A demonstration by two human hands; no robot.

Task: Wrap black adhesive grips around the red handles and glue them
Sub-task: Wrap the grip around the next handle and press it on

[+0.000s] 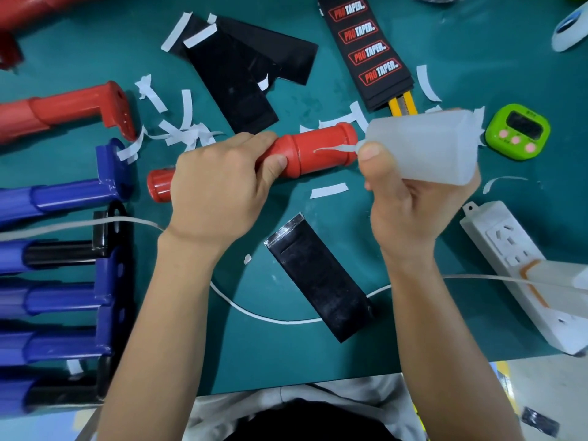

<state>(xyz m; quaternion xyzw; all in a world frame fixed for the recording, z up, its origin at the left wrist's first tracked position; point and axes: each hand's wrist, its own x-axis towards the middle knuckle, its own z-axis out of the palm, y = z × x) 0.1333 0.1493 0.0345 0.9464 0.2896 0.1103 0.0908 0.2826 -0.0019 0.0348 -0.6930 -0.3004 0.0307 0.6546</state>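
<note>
Green matting covers the counter, littered with white paper strips. Above its middle, the left hand grips the red handle around its narrow neck, keeping the wide barrel exposed and steady. The right hand squeezes a translucent glue bottle, nozzle tip touching the barrel, probably laying glue first. A black grip lies flat nearby, seemingly ready for wrapping.

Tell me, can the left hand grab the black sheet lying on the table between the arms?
Probably yes, but not right away. The black sheet lies bare close below the left hand, with nothing on top. That hand's fingers grip the red handle, so it would need to let go first.
</note>
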